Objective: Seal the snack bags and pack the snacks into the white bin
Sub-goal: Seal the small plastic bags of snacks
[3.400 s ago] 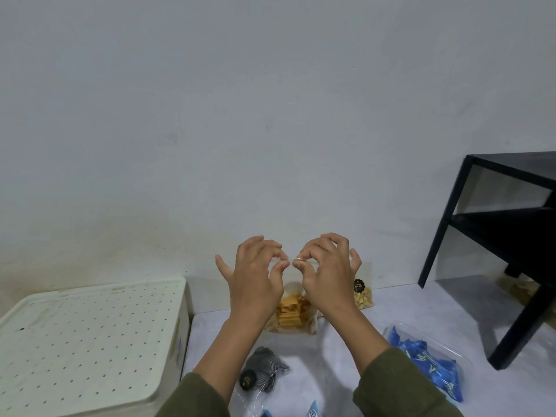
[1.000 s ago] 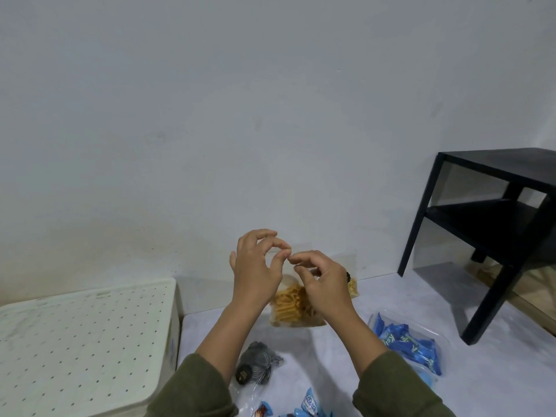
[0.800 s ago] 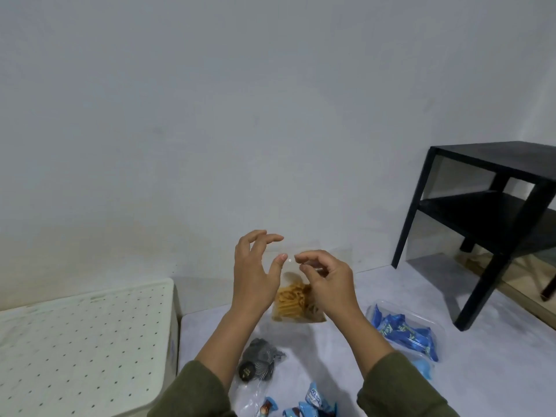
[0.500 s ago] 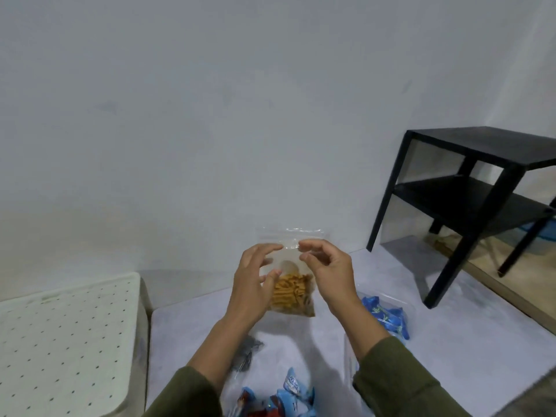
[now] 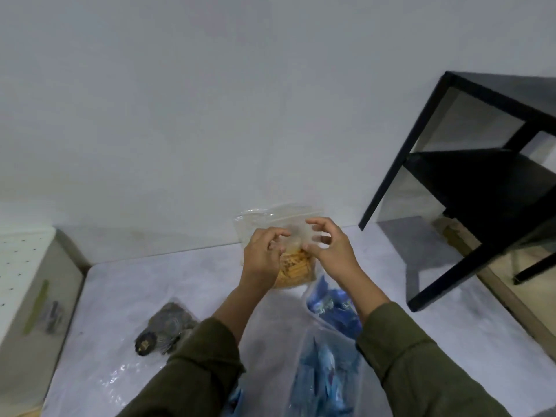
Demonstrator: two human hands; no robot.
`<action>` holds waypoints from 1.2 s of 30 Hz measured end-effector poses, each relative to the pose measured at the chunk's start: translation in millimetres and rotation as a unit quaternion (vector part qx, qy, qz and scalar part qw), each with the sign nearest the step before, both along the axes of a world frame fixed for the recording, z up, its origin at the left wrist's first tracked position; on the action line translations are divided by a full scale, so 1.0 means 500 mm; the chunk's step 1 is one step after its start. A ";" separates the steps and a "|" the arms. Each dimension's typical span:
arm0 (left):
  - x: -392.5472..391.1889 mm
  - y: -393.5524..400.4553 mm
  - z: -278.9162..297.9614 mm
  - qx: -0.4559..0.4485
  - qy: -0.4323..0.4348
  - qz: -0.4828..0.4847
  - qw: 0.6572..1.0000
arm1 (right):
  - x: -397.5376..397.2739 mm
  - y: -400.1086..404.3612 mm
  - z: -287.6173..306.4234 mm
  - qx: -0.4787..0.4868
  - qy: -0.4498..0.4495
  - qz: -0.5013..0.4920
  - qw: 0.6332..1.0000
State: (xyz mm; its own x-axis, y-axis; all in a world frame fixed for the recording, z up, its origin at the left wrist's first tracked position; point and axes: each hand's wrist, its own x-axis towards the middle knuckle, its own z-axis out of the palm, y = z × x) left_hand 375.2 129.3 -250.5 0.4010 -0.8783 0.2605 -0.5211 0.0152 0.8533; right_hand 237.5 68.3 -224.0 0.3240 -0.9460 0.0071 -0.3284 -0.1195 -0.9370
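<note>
Because the white bin [image 5: 28, 284] at the far left wears its perforated lid, that lid stands in the way of packing, while a black side table [image 5: 481, 182] stands well off to the right. Held above the pale floor, the clear bag of orange sticks [image 5: 293, 267] looks light, soft, slippery and crushable, best gripped along its empty top strip. The left hand [image 5: 263, 255] pinches the bag's middle; the right hand [image 5: 329, 251] hovers half-open beside it, gripping nothing that I can see, with the blue candy bags [image 5: 334, 308] and dark snack bag [image 5: 164, 328] lying below.

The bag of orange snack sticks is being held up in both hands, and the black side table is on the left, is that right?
Not quite. The head view shows the black side table on the right, not the left. The bag of orange snack sticks is indeed between the left hand and right hand.
</note>
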 end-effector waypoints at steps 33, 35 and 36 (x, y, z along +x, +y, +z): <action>-0.025 -0.165 -0.135 0.134 -0.074 0.040 0.987 | 0.014 -0.177 -0.132 0.011 0.069 0.007 0.998; -0.019 -0.147 -0.119 0.134 -0.071 0.052 0.987 | 0.016 -0.165 -0.124 -0.007 0.071 -0.005 0.997; -0.014 -0.135 -0.113 0.125 -0.069 0.057 0.988 | 0.018 -0.156 -0.120 -0.014 0.070 -0.011 0.997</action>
State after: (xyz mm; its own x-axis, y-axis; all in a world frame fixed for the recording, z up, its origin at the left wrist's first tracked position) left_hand 368.3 61.6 -307.1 0.4772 -0.8731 0.0998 -0.6183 -0.2529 0.7442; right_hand 246.5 -9.9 -283.8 0.3033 -0.9528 -0.0101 -0.4581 -0.1365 -0.8784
